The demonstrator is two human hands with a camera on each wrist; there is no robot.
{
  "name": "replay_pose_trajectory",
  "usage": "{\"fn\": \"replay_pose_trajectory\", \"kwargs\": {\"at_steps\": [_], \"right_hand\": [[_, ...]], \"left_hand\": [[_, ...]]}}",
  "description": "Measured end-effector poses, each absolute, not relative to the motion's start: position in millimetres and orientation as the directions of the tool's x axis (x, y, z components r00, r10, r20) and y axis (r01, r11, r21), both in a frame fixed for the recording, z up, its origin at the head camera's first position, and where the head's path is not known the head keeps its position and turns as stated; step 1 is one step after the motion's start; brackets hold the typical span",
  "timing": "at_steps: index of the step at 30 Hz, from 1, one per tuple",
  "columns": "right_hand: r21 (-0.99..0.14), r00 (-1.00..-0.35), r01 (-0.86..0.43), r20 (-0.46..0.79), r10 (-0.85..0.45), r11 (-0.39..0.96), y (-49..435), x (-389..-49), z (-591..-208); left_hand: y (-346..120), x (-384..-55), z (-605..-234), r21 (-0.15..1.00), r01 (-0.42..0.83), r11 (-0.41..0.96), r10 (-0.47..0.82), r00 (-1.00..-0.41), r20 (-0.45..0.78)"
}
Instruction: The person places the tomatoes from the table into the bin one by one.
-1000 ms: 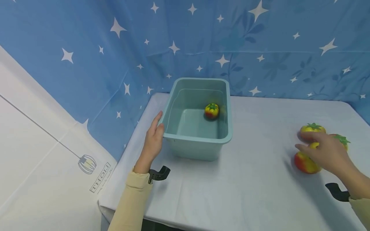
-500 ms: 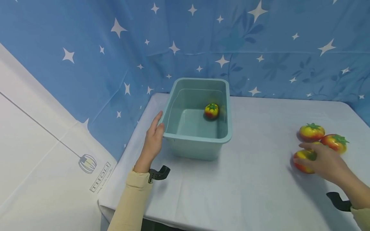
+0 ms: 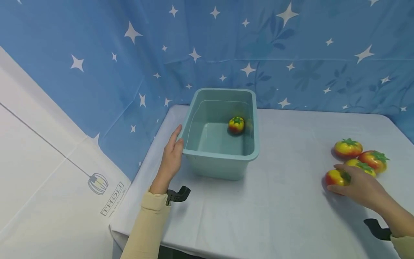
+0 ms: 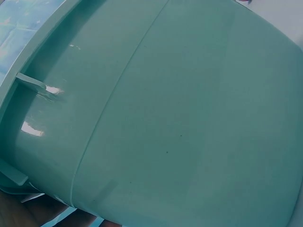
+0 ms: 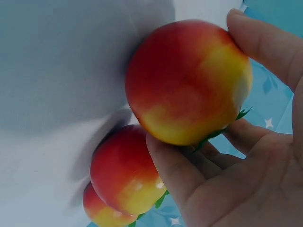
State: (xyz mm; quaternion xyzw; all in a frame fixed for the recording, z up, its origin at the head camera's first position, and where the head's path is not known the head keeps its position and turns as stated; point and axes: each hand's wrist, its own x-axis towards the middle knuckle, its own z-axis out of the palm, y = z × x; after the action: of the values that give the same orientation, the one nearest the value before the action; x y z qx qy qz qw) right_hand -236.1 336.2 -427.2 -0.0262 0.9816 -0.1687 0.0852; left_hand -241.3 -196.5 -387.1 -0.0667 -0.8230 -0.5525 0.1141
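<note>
My left hand (image 3: 170,158) holds the near left corner of a pale green plastic bin (image 3: 213,167), thumb at its rim. The left wrist view is filled by the bin's outer wall (image 4: 180,109), with some dark fingers (image 4: 19,210) at the lower left. One yellow-red tomato (image 3: 236,125) with a green leafy top lies inside the bin. On the right, my right hand (image 3: 363,185) grips another tomato (image 5: 189,80), thumb on one side and fingers on the other. Close beside it sit more tomatoes: a yellow one (image 3: 361,165), a redder one (image 3: 373,160) and a farther one (image 3: 348,148).
A white cloth covers the table (image 3: 284,208), whose front edge runs along the bottom. Behind the bin hangs a blue curtain with stars (image 3: 220,43). At the left is a white printed sheet (image 3: 48,180).
My right hand has drawn back from over the tomatoes and closed around the nearest one, leaving the others uncovered. The left hand and the bin stay in place.
</note>
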Motion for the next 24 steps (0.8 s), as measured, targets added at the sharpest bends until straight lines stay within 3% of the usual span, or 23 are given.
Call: {"fn": "replay_pose_trajectory", "kwargs": {"at_steps": [7,17,24], "right_hand": [[-0.342,-0.991,-0.052,-0.1,-0.091,0.938,333.0,-238.7,-420.6],[-0.444,-0.983,-0.166,0.149,-0.111,0.88,313.0,-252.8,-409.5],[-0.496,-0.978,-0.17,0.189,-0.086,0.851,295.2,-260.3,-399.2]], "left_hand": [[-196.7,-240.3,-386.4,0.898,0.231,0.376,-0.011,-0.967,0.253],[-199.8,-240.1,-387.7,0.896,0.227,0.381,-0.023,-0.967,0.255],[-197.2,-242.1,-386.4,0.907,0.211,0.363,-0.017,-0.972,0.233]]}}
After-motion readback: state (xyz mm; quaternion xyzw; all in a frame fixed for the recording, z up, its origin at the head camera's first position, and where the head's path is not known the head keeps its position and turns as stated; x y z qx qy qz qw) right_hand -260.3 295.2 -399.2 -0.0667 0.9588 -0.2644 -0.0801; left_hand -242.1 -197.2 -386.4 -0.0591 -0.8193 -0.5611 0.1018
